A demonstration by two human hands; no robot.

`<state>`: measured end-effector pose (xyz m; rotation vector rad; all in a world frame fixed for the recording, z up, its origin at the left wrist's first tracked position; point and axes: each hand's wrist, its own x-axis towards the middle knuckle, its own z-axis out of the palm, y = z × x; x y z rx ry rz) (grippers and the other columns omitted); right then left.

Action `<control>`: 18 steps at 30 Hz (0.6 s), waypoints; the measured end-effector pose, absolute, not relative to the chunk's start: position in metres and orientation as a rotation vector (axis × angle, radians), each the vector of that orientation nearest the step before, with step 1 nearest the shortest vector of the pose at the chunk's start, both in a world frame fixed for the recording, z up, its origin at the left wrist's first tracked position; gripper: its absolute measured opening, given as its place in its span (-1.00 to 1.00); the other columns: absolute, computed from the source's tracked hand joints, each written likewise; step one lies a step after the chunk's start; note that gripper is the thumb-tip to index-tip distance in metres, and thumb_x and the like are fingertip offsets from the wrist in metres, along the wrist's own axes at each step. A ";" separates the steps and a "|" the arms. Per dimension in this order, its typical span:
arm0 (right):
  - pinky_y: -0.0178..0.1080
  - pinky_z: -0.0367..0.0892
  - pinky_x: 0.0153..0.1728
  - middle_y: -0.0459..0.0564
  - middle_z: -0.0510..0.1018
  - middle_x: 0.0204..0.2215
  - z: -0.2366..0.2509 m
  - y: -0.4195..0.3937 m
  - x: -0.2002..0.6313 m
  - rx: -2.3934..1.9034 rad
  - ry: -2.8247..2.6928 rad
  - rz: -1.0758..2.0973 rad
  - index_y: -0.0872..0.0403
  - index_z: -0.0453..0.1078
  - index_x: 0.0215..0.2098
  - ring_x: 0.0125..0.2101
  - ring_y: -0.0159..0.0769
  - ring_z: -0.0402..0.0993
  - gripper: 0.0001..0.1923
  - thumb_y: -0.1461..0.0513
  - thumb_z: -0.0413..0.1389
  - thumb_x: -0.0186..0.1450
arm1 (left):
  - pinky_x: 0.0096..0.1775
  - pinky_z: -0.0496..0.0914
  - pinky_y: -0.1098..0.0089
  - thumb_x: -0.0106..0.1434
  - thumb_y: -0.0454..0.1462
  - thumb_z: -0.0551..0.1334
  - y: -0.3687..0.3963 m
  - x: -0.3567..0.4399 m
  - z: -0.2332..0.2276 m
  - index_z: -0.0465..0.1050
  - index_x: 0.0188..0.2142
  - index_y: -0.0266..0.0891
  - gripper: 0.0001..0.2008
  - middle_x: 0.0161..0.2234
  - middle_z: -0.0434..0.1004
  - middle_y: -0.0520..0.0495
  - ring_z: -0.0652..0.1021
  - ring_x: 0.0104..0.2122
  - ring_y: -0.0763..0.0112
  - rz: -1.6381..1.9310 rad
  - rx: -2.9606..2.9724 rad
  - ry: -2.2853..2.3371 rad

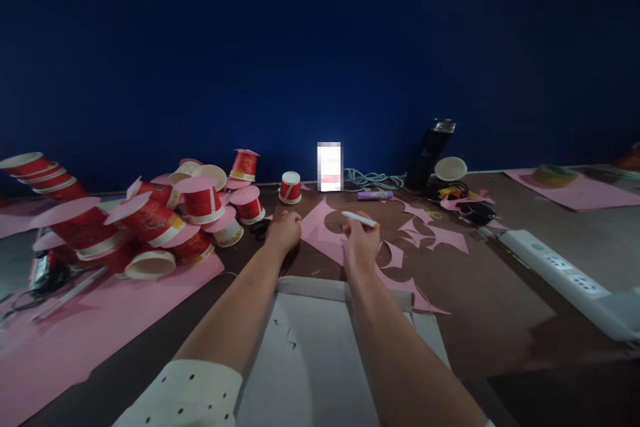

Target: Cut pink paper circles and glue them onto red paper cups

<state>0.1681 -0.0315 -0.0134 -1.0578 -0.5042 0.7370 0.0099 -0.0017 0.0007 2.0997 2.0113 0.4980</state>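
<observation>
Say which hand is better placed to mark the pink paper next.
Probably the right hand: it holds the pen just above the pink paper. The left hand holds nothing and rests at the paper's edge.

— Where are we?
— We seem to be at a craft workspace: our tabletop [500,293] carries pink paper sheets [100,320], cut scraps [440,237], piled red paper cups [150,220], a glue stick [375,195] and a power strip [555,267].
</observation>
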 end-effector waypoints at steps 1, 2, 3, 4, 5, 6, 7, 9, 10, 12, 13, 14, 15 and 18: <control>-0.35 0.29 -0.44 -0.22 0.37 -0.53 -0.011 -0.030 0.173 -1.019 -0.451 0.677 0.10 0.28 -0.19 -0.53 -0.47 0.32 -0.65 0.21 0.12 0.03 | -0.04 0.29 0.29 0.19 -0.29 0.03 -0.002 0.011 0.001 0.50 -0.21 -0.22 -0.71 -0.13 0.50 -0.21 0.46 -0.08 0.20 0.482 2.105 2.010; -0.36 0.29 -0.44 -0.23 0.35 -0.52 -0.009 -0.029 0.178 -0.990 -0.413 0.616 0.07 0.26 -0.17 -0.53 -0.48 0.31 -0.64 0.20 0.11 0.04 | -0.04 0.29 0.28 0.20 -0.27 0.04 -0.003 0.012 0.002 0.49 -0.20 -0.22 -0.71 -0.12 0.49 -0.21 0.46 -0.08 0.20 0.460 2.105 2.009; -0.36 0.29 -0.44 -0.23 0.34 -0.51 -0.006 -0.028 0.183 -0.974 -0.381 0.565 0.06 0.25 -0.18 -0.52 -0.48 0.31 -0.65 0.20 0.11 0.05 | -0.04 0.29 0.28 0.20 -0.24 0.05 -0.003 0.012 0.002 0.48 -0.19 -0.21 -0.71 -0.11 0.48 -0.21 0.46 -0.08 0.19 0.436 2.100 2.011; -0.36 0.30 -0.43 -0.22 0.33 -0.49 -0.003 -0.028 0.188 -0.963 -0.359 0.533 0.05 0.24 -0.18 -0.51 -0.48 0.31 -0.65 0.20 0.11 0.06 | -0.04 0.29 0.28 0.19 -0.19 0.08 -0.004 0.013 0.003 0.47 -0.16 -0.20 -0.70 -0.09 0.47 -0.20 0.45 -0.07 0.19 0.414 2.099 2.009; -0.35 0.30 -0.43 -0.21 0.33 -0.48 0.000 -0.028 0.191 -0.952 -0.337 0.512 0.05 0.23 -0.19 -0.50 -0.48 0.32 -0.65 0.21 0.12 0.05 | -0.04 0.29 0.28 0.17 -0.14 0.11 -0.005 0.014 0.003 0.46 -0.14 -0.20 -0.68 -0.08 0.46 -0.20 0.45 -0.06 0.18 0.390 2.106 2.004; -0.35 0.30 -0.42 -0.20 0.34 -0.47 0.002 -0.028 0.194 -0.943 -0.316 0.504 0.06 0.23 -0.19 -0.50 -0.47 0.32 -0.65 0.21 0.12 0.04 | -0.03 0.28 0.28 0.14 -0.09 0.15 -0.006 0.014 0.004 0.45 -0.12 -0.20 -0.63 -0.06 0.44 -0.20 0.44 -0.05 0.16 0.363 2.119 1.999; -0.35 0.31 -0.42 -0.18 0.36 -0.45 0.004 -0.029 0.194 -0.935 -0.300 0.506 0.06 0.23 -0.19 -0.49 -0.47 0.32 -0.65 0.22 0.13 0.04 | -0.03 0.28 0.28 0.10 -0.04 0.18 -0.007 0.015 0.005 0.43 -0.10 -0.21 -0.57 -0.05 0.43 -0.22 0.44 -0.04 0.14 0.337 2.137 1.996; -0.34 0.31 -0.41 -0.16 0.38 -0.43 0.008 -0.031 0.191 -0.925 -0.297 0.526 0.07 0.23 -0.18 -0.49 -0.47 0.33 -0.65 0.24 0.12 0.05 | -0.02 0.28 0.27 0.04 0.00 0.23 -0.009 0.018 0.005 0.41 -0.07 -0.23 -0.48 -0.02 0.39 -0.26 0.42 -0.01 0.11 0.303 2.166 1.992; -0.34 0.32 -0.41 -0.15 0.39 -0.42 0.010 -0.033 0.187 -0.923 -0.313 0.541 0.07 0.23 -0.17 -0.48 -0.47 0.33 -0.64 0.24 0.12 0.05 | -0.03 0.28 0.27 0.02 0.00 0.25 -0.009 0.019 0.005 0.41 -0.06 -0.24 -0.47 -0.01 0.39 -0.27 0.43 -0.01 0.10 0.296 2.171 1.988; -0.35 0.32 -0.42 -0.14 0.41 -0.40 0.013 -0.037 0.179 -0.909 -0.377 0.568 0.08 0.25 -0.16 -0.48 -0.48 0.33 -0.64 0.24 0.13 0.06 | -0.04 0.29 0.27 0.03 -0.02 0.25 -0.010 0.022 0.005 0.39 -0.05 -0.23 -0.47 -0.01 0.39 -0.27 0.44 -0.03 0.12 0.301 2.148 1.972; -0.35 0.31 -0.43 -0.14 0.41 -0.40 0.015 -0.040 0.176 -0.898 -0.415 0.576 0.08 0.26 -0.15 -0.50 -0.48 0.33 -0.64 0.24 0.13 0.06 | -0.05 0.29 0.28 0.04 -0.04 0.25 -0.010 0.023 0.005 0.39 -0.04 -0.23 -0.48 -0.01 0.41 -0.26 0.45 -0.03 0.13 0.304 2.125 1.955; -0.37 0.30 -0.46 -0.14 0.41 -0.41 0.017 -0.042 0.174 -0.888 -0.448 0.579 0.08 0.26 -0.14 -0.52 -0.50 0.31 -0.63 0.24 0.13 0.07 | -0.05 0.30 0.28 0.04 -0.06 0.26 -0.009 0.023 0.005 0.38 -0.04 -0.23 -0.49 -0.02 0.42 -0.24 0.45 -0.03 0.14 0.305 2.101 1.936; -0.38 0.28 -0.50 -0.16 0.40 -0.42 0.020 -0.045 0.173 -0.880 -0.470 0.578 0.08 0.27 -0.14 -0.55 -0.51 0.29 -0.64 0.24 0.12 0.07 | -0.06 0.30 0.29 0.05 -0.09 0.26 -0.009 0.023 0.005 0.37 -0.03 -0.22 -0.51 -0.03 0.44 -0.23 0.45 -0.03 0.15 0.307 2.077 1.921; -0.42 0.19 -0.60 -0.18 0.39 -0.45 0.028 -0.050 0.179 -0.869 -0.451 0.542 0.07 0.26 -0.13 -0.62 -0.55 0.21 -0.65 0.25 0.10 0.09 | -0.05 0.29 0.30 0.10 -0.20 0.22 -0.009 0.021 0.006 0.35 -0.02 -0.23 -0.57 -0.03 0.47 -0.21 0.46 -0.02 0.18 0.365 2.022 1.936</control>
